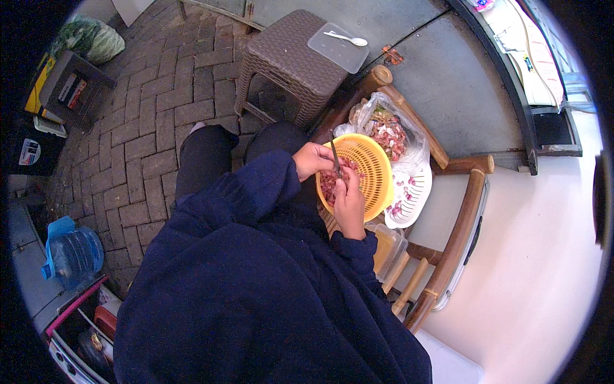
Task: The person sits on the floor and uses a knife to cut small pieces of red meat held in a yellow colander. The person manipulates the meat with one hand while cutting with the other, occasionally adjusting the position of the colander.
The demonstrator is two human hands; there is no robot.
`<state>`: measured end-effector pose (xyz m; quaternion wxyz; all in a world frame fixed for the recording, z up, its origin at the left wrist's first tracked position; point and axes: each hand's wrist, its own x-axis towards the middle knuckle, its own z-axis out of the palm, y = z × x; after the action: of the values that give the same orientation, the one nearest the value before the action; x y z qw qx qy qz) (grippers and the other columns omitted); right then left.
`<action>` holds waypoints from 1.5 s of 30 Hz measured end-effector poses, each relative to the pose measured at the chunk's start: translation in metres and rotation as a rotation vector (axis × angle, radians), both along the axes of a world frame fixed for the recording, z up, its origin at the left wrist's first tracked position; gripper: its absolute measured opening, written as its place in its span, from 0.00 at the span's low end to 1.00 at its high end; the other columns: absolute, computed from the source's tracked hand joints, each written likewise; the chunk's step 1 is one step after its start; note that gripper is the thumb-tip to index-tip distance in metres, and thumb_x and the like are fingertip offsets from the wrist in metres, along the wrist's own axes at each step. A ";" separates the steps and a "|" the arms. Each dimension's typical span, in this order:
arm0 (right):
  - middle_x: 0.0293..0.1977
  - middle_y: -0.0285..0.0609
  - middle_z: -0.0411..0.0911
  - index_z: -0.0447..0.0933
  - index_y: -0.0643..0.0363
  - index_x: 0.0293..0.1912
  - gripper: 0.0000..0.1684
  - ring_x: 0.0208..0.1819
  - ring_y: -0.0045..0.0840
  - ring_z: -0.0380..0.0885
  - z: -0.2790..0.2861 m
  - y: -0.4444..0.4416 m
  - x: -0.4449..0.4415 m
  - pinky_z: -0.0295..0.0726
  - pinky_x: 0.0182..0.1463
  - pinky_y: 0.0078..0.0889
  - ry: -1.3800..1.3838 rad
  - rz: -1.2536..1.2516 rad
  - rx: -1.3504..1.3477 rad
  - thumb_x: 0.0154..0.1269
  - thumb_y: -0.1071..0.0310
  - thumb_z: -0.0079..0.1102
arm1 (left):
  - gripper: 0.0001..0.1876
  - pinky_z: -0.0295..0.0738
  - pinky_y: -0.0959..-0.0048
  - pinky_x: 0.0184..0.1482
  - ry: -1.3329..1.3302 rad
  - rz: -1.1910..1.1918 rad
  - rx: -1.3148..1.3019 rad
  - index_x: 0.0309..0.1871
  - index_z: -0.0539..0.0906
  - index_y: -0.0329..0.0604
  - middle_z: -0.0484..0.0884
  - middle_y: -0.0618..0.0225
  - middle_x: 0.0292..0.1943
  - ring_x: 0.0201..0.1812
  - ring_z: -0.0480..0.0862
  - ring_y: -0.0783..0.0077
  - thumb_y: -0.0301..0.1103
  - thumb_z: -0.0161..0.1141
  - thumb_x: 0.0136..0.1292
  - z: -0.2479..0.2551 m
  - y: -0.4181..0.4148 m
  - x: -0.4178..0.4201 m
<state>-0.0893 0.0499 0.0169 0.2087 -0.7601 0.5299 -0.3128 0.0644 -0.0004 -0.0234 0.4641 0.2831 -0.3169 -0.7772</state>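
Note:
Over a yellow plastic colander my two hands work close together. The colander holds many small reddish-purple pieces that look like shallots. A small dark-bladed knife stands up between the hands; my right hand has its fingers closed around its lower end. My left hand pinches near the blade, on something too small to make out. Beside the colander lies a white slotted basket with a few purple pieces. A clear plastic bag behind it holds peelings.
A brown woven-pattern plastic stool bears a clear lid with a white spoon. The bamboo bench holds a clear plastic container. A blue water jug lies at the left on the paved side.

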 end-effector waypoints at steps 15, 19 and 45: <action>0.46 0.56 0.73 0.63 0.60 0.55 0.18 0.47 0.45 0.74 -0.001 0.000 -0.005 0.71 0.49 0.39 -0.149 0.014 0.286 0.66 0.66 0.43 | 0.12 0.79 0.73 0.42 -0.024 -0.010 -0.023 0.39 0.80 0.28 0.82 0.59 0.35 0.35 0.83 0.69 0.16 0.52 0.50 -0.011 -0.002 -0.002; 0.40 0.55 0.74 0.64 0.58 0.54 0.17 0.40 0.44 0.76 0.003 0.001 -0.001 0.73 0.43 0.38 -0.056 0.009 0.197 0.67 0.66 0.43 | 0.12 0.79 0.72 0.42 -0.017 -0.018 -0.022 0.39 0.80 0.28 0.82 0.58 0.35 0.35 0.83 0.69 0.16 0.52 0.50 -0.014 -0.003 0.000; 0.29 0.50 0.75 0.65 0.58 0.52 0.16 0.28 0.39 0.76 -0.001 0.001 -0.002 0.72 0.34 0.37 -0.009 -0.010 0.083 0.67 0.66 0.42 | 0.11 0.76 0.78 0.36 -0.041 -0.011 -0.020 0.37 0.81 0.32 0.83 0.65 0.30 0.29 0.81 0.76 0.19 0.57 0.48 -0.011 0.002 -0.002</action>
<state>-0.0911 0.0513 0.0158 0.2409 -0.7468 0.5454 -0.2948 0.0624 0.0012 -0.0340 0.4561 0.2924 -0.3357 -0.7705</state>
